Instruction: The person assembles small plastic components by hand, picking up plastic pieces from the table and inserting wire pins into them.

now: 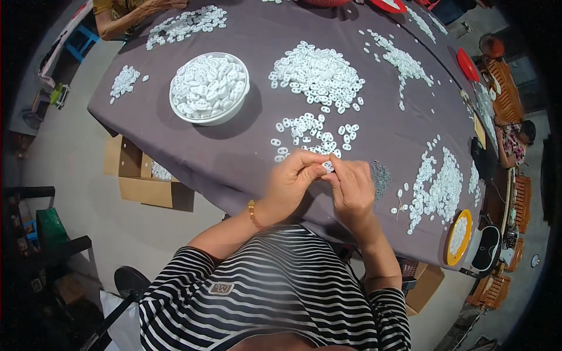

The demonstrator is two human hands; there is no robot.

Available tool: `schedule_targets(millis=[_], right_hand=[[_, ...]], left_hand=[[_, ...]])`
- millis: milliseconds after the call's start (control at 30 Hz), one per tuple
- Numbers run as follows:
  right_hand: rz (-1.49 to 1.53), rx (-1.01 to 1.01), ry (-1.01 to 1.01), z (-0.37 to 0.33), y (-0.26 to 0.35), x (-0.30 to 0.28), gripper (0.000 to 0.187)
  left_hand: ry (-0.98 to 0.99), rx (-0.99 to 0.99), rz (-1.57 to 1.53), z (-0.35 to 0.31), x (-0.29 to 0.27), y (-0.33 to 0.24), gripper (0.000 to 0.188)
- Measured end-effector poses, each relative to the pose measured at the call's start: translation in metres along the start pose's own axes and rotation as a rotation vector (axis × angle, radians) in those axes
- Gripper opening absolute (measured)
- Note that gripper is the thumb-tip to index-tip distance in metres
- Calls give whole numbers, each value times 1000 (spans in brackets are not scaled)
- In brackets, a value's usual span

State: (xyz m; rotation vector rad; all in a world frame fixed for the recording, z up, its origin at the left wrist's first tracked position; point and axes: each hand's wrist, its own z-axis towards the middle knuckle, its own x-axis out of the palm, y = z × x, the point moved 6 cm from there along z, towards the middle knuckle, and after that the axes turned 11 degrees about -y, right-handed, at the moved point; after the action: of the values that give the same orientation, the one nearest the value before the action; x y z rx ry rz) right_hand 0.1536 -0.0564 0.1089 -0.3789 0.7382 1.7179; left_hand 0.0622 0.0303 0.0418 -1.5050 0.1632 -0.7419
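Above the cloth-covered table (pixel 234 167), the left hand (pixel 291 180) and right hand (pixel 353 187), both nearly closed, pinch one white two-hole piece (pixel 328 167) between them, just short of a loose cluster of similar pieces (pixel 304 126).

Before you, a broad surface (pixel 228 158) draped in grey-purple cloth (pixel 146 108), lightly creased, hanging over the near-left edge. Floor (pixel 76 158) pale grey, smooth, showing on both sides of you. Upper left, a blue stool (pixel 88 40). Below the left overhang, an open cardboard box (pixel 146 190) on the floor, shadow falling to its right; second cardboard box (pixel 426 286) low at your right. Along your right, brown slatted wooden chairs (pixel 523 196), roughly in a line. Light good over the middle; lower left dim, a black frame (pixel 35 192) standing there amid clutter too dark to sort.
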Motion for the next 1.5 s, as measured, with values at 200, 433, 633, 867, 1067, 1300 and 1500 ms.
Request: schedule_targets(millis=[200,433,633,867,1067,1300,1500], right_hand=[[13,0,-7,2,2,-1,43],[18,-5,-27,0,1,-1,41],[29,-7,-38,-1,2,-1,40],[49,-7,-23,-3,3,0,32],[68,10,4,-8,4,6,34],[72,93,33,-4,7,13,35],[80,25,98,-27,1,19,40]], left_hand=[[-8,19,13,-1,-1,0,15],[-12,16,-1,-1,1,-2,14],[-11,12,-31,-2,1,-4,13],[14,-66,-93,-2,2,-2,12],[15,-160,-117,-5,-4,0,13],[-311,109,341,16,-49,-50,17],[-658,608,973,71,-121,-113,9]])
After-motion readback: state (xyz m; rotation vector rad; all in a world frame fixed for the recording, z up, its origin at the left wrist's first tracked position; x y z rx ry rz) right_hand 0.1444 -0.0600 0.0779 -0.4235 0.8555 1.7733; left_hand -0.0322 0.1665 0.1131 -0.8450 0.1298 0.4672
